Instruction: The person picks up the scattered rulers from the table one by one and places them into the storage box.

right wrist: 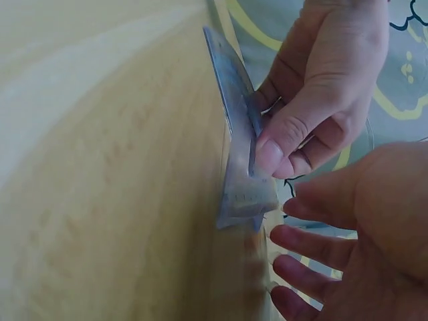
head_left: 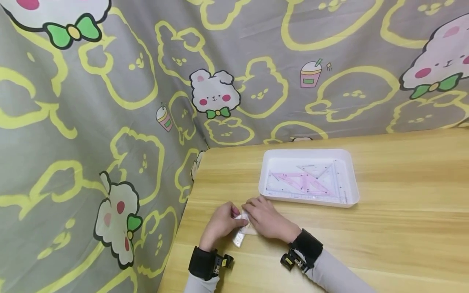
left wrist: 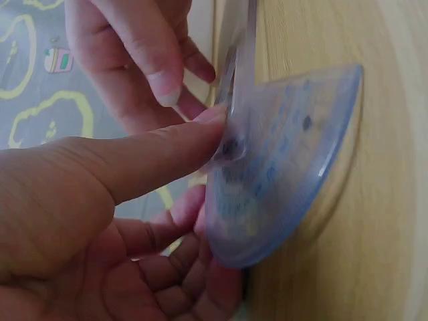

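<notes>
A clear bluish half-round protractor [head_left: 242, 232] stands on edge at the front left of the wooden table [head_left: 403, 244]. My left hand [head_left: 220, 223] pinches the protractor [left wrist: 281, 167], thumb [left wrist: 154, 157] on its near face and fingers curled behind it. In the right wrist view the left hand [right wrist: 321, 87] holds the plastic piece [right wrist: 237, 147] against the tabletop. My right hand [head_left: 267, 219] sits close beside it, fingers [right wrist: 314, 244] loosely spread and near the plastic; a firm hold does not show. The right hand [left wrist: 147, 60] hovers at the piece's top edge.
A white tray [head_left: 307, 153] sits just beyond the hands, holding clear and pink set squares and rulers [head_left: 304, 181]. Grey cartoon-print fabric [head_left: 110, 122] hangs along the table's left and back edges. Bare wood stretches to the right.
</notes>
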`<action>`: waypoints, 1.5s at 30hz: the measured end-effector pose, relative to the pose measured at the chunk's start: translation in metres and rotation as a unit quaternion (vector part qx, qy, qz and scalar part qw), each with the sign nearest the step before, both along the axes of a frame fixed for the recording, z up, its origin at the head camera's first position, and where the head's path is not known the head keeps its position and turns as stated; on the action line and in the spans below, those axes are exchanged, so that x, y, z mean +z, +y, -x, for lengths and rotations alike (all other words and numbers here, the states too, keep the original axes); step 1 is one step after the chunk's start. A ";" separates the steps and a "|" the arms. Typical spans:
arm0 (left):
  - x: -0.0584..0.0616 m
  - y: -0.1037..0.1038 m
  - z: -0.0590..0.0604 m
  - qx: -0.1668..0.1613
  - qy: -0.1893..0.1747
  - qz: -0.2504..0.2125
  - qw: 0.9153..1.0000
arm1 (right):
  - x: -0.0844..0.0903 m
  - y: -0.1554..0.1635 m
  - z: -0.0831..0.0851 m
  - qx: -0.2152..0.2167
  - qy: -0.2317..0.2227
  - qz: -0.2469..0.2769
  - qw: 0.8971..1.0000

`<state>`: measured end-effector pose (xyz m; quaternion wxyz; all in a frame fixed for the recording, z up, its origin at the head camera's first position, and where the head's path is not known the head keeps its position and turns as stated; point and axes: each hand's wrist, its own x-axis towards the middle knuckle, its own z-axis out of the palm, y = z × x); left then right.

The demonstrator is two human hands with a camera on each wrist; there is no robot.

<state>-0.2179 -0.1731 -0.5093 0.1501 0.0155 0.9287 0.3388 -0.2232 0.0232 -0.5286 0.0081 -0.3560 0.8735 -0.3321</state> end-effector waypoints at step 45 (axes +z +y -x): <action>0.010 0.002 0.004 -0.008 0.006 -0.149 0.989 | 0.007 0.026 0.026 0.033 -0.143 0.100 0.984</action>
